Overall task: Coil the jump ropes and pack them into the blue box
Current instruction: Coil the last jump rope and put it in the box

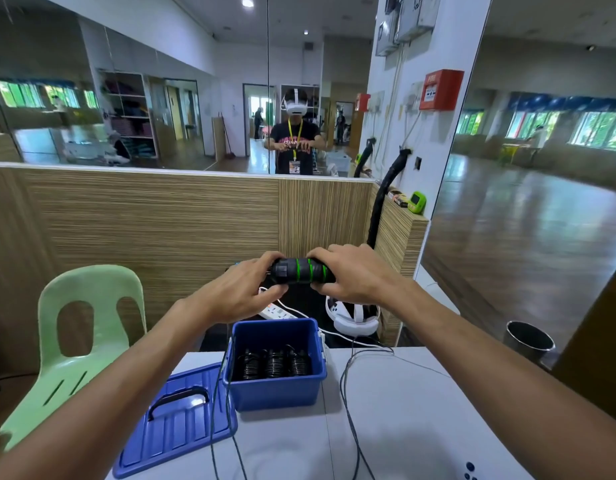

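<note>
Both hands hold one jump rope's black handles with green bands (301,270) level in the air, above and behind the blue box (275,386). My left hand (240,292) grips the left end, my right hand (348,273) grips the right end. Thin rope cord (348,403) hangs down over the box's left rim and trails across the white table (420,417). Inside the box lie three coiled black jump ropes (273,363), side by side.
The box's blue lid (176,419) with a black handle lies flat to the box's left. A green plastic chair (74,341) stands at left. Behind the table are a white power strip (277,311), a white headset (356,318) and a wood-panel wall; a black bin (528,344) stands at right.
</note>
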The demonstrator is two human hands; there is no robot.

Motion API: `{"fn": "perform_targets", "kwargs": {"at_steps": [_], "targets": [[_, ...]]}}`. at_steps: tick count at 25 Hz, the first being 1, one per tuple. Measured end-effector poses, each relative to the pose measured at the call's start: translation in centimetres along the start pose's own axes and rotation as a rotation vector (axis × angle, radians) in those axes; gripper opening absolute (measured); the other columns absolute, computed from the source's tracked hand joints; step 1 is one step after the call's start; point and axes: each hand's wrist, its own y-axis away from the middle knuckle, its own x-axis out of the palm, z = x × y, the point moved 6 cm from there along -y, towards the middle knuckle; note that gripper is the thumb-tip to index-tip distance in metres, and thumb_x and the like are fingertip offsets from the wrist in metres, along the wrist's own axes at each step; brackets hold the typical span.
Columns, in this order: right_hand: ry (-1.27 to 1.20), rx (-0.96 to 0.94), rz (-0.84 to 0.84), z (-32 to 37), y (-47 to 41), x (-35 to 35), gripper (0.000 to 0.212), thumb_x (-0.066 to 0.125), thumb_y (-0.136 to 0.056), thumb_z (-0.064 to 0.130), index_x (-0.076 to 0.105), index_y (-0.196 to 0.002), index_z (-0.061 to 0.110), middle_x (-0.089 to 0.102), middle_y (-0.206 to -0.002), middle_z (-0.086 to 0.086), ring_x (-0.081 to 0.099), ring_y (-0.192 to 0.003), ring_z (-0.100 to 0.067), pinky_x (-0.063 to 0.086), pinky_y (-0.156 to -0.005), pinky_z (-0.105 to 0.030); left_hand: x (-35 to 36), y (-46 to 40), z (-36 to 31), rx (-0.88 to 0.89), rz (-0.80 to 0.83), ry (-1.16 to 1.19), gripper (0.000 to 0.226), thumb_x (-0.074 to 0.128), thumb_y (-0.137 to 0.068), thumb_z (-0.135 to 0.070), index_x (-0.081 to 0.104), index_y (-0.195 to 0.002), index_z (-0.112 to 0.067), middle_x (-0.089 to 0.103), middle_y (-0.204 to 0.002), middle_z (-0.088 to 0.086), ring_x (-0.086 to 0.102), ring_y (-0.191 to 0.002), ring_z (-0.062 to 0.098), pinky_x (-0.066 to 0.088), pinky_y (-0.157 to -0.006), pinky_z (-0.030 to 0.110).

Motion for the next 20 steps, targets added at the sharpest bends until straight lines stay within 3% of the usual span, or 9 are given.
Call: {"fn": "perform_targets", "kwargs": {"at_steps": [4,7,9,11,14,18,20], "targets": [[-0.115,0.025,0.028,-0.1,-0.2,-0.2,0.048,0.067,-0.087,0.037,0.045,-0.129,0.030,0.052,-0.101,0.004,0.054,-0.085,-0.016,0.041,-0.071,-0.029,-1.1,0.0,-0.4,0.017,-0.010,-0.007,0.044,0.053,-0.094,-0.039,0.037,-0.132,-0.024,0.063,-0.106,-0.005,0.058,-0.086,0.010,0.046,-0.078,0.031],[-0.129,0.039,0.029,-0.2,-0.5,-0.6,0.040,0.069,-0.086,0.022,0.048,-0.120,0.023,0.055,-0.096,0.000,0.057,-0.085,-0.019,0.045,-0.074,-0.030,-1.2,0.1,0.7,-0.067,-0.064,0.081,0.037,0.053,-0.096,-0.029,0.040,-0.130,-0.021,0.062,-0.086,-0.004,0.056,-0.069,0.004,0.043,-0.063,0.019],[-0.153,0.103,0.009,-1.1,-0.7,-1.4,0.036,0.069,-0.086,0.017,0.049,-0.115,0.022,0.057,-0.093,0.001,0.058,-0.080,-0.017,0.049,-0.074,-0.030,-0.9,1.0,2.3,-0.216,-0.191,0.164,0.020,0.045,-0.100,-0.025,0.049,-0.119,-0.021,0.061,-0.074,-0.001,0.051,-0.056,0.008,0.042,-0.056,0.025],[-0.201,0.194,0.000,-2.3,-1.0,-2.0,0.031,0.068,-0.086,0.017,0.050,-0.111,0.023,0.059,-0.090,0.001,0.060,-0.076,-0.016,0.052,-0.073,-0.031,0.7,2.3,3.3,-0.356,-0.242,0.242,0.019,0.036,-0.103,-0.026,0.055,-0.099,-0.024,0.058,-0.068,-0.002,0.054,-0.058,0.018,0.045,-0.055,0.034],[-0.219,0.222,0.012,-2.4,-1.9,-2.0,0.030,0.075,-0.083,0.034,0.054,-0.100,0.021,0.061,-0.087,0.001,0.061,-0.074,-0.017,0.050,-0.066,-0.031,4.4,2.7,1.5,-0.463,-0.182,0.314,0.023,0.030,-0.104,-0.030,0.049,-0.092,-0.024,0.057,-0.079,-0.005,0.055,-0.067,0.013,0.047,-0.060,0.029],[-0.283,0.262,0.045,-2.2,-2.7,-1.6,0.053,0.075,-0.074,0.061,0.055,-0.094,0.017,0.060,-0.082,0.000,0.056,-0.067,-0.012,0.039,-0.057,-0.025,7.0,0.2,-1.9,-0.500,-0.210,0.290,0.024,0.027,-0.105,-0.027,0.043,-0.098,-0.010,0.064,-0.102,0.010,0.060,-0.084,0.021,0.045,-0.071,0.033],[-0.337,0.298,0.017,-2.5,-2.7,-2.0,0.061,0.074,-0.069,0.068,0.057,-0.091,0.014,0.060,-0.076,-0.001,0.056,-0.064,-0.015,0.040,-0.055,-0.024,7.8,-0.9,-3.0,-0.501,-0.210,0.349,0.026,0.027,-0.104,-0.028,0.042,-0.096,-0.009,0.065,-0.101,0.016,0.058,-0.076,0.021,0.046,-0.068,0.037]]}}
